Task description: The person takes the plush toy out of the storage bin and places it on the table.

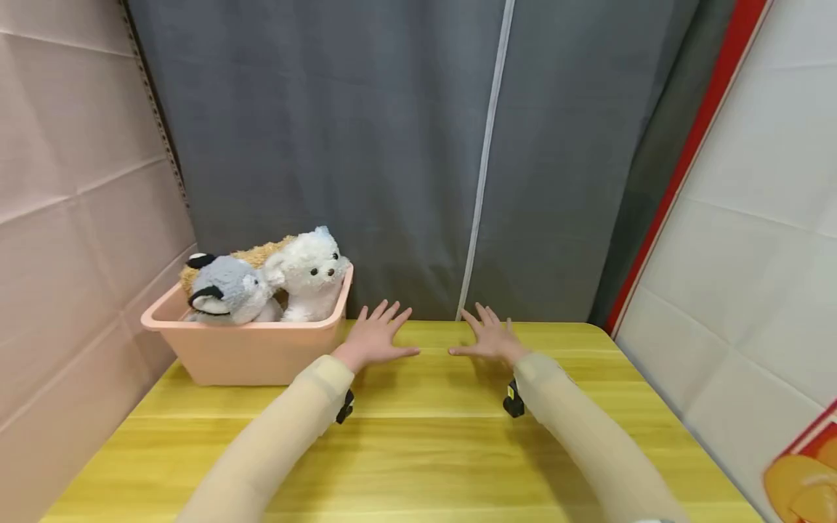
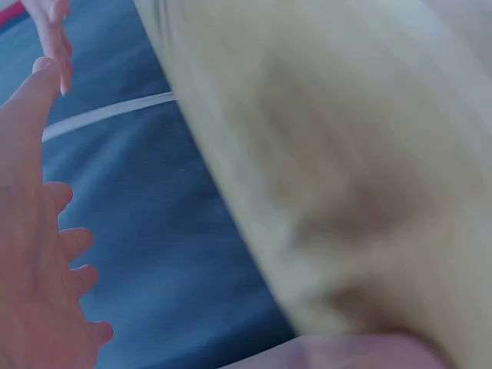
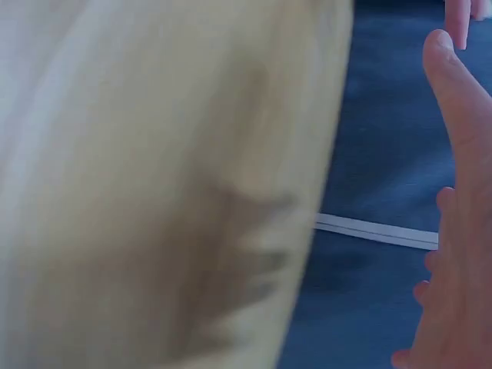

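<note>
Both hands reach out over the wooden table [image 1: 431, 450] with fingers spread and nothing held. My left hand [image 1: 375, 340] is beside the right end of a pink plastic bin [image 1: 242, 356]; the head view does not settle whether it touches the bin. My right hand [image 1: 489, 340] hovers above the table's far part, thumb pointing toward the left hand. Inside the bin sit plush toys: a grey one [image 1: 229, 287] with black-edged ears, a white one [image 1: 310, 272] with dark eyes, and a tan furry one [image 1: 264, 253] partly hidden behind them.
A dark grey curtain [image 1: 327, 131] with a white strip [image 1: 487, 145] hangs behind the table's far edge. Pale cloth walls [image 1: 78, 181] stand at the left and right, the right one with a red border [image 1: 693, 160]. Small black wrist devices [image 1: 514, 399] hang under the forearms.
</note>
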Demonstrator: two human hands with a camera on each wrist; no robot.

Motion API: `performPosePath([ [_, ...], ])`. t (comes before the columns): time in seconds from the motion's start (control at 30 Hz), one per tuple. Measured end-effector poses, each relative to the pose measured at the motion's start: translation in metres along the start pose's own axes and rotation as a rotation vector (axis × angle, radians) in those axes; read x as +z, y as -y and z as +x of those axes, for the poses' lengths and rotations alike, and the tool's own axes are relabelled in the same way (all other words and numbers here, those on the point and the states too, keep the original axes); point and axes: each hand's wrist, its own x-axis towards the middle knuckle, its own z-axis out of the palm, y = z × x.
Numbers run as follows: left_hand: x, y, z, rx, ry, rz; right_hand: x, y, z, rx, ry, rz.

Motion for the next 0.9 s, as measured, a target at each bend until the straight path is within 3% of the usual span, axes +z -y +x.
performPosePath([
  [0.23, -0.043, -0.008, -0.006, 0.076, -0.078, 0.130, -0.039, 0.009, 0.005, -0.047, -0.069, -0.015],
  [0.43, -0.069, -0.007, -0.026, 0.097, -0.129, 0.208, -0.066, 0.025, 0.005, -0.112, -0.126, -0.020],
  [0.7, -0.085, 0.011, -0.059, 0.113, -0.224, 0.269, -0.085, 0.049, 0.016, -0.176, -0.171, -0.045],
  [0.9, -0.090, 0.027, -0.079, 0.072, -0.289, 0.297, -0.098, 0.067, 0.024, -0.249, -0.237, -0.057],
])
